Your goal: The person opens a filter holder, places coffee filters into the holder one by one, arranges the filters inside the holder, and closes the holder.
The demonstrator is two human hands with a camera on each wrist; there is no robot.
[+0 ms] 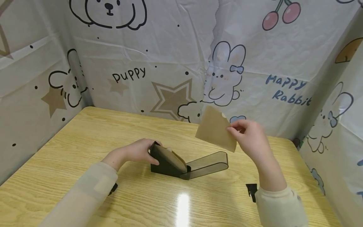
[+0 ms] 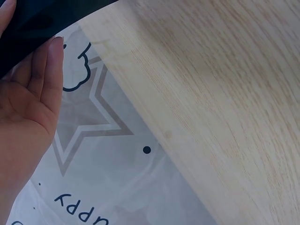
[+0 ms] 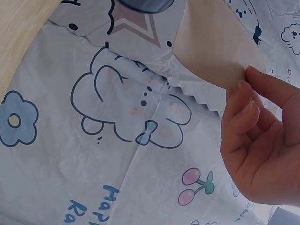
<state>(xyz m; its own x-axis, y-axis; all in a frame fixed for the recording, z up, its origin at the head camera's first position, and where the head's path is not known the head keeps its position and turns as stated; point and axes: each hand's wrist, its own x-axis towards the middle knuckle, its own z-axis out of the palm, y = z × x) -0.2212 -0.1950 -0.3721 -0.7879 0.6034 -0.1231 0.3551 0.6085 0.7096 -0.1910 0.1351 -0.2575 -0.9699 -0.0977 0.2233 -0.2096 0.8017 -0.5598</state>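
A black wedge-shaped filter holder (image 1: 162,164) stands on the table, with its smoky see-through lid (image 1: 211,164) swung open to the right. Brown paper filters (image 1: 173,159) lie inside it. My left hand (image 1: 138,152) grips the holder's tall back end, thumb on the near side; the left wrist view shows the fingers (image 2: 52,61) against the dark wall (image 2: 42,23). Up in the air to the right, my right hand (image 1: 251,138) pinches one brown coffee filter (image 1: 215,129) by its edge between thumb and fingers. The right wrist view shows this filter's curved edge.
The wood-grain table (image 1: 127,198) runs back to a printed cloth (image 1: 170,47) hung behind and along both sides. Small black pieces (image 1: 251,192) show beside both sleeves. Light glares off the table in front of the holder.
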